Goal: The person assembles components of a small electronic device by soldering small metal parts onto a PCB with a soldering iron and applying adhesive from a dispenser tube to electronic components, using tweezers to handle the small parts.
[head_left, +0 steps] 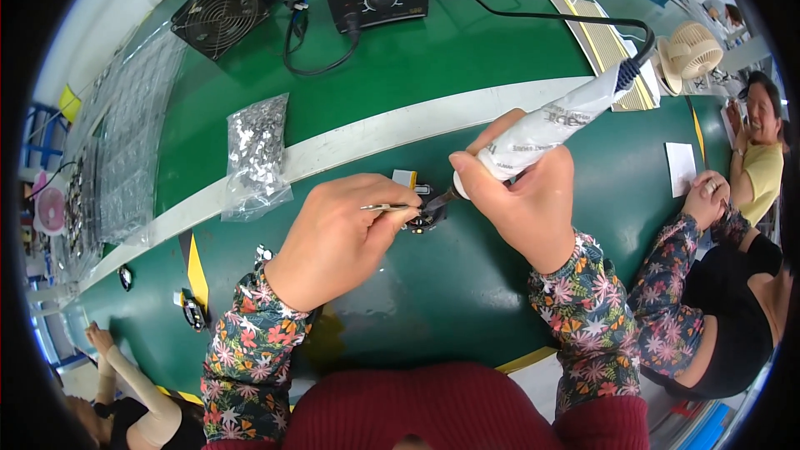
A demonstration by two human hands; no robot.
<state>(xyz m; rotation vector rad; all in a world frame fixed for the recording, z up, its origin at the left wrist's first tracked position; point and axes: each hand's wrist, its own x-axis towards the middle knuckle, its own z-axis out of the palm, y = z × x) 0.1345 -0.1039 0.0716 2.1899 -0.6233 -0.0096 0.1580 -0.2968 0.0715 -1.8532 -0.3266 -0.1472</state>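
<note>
My right hand [529,204] grips a soldering iron [546,129] by its handle, which is wrapped in white printed material. The iron's tip points down and left at a small dark electronic assembly [427,221] on the green bench. From the other side, my left hand [333,237] pinches thin metal tweezers [382,207] beside that assembly. The fingertips hide part of it, and whether the tweezers grip anything cannot be seen. A small white and yellow piece [405,179] lies at the assembly's far edge.
Behind stand a black soldering station [379,4] with its cable, and a black fan [221,15]. A clear bag of small metallic parts [257,137] lies left. Similar assemblies [193,314] sit nearer left. People [708,308] sit at both sides.
</note>
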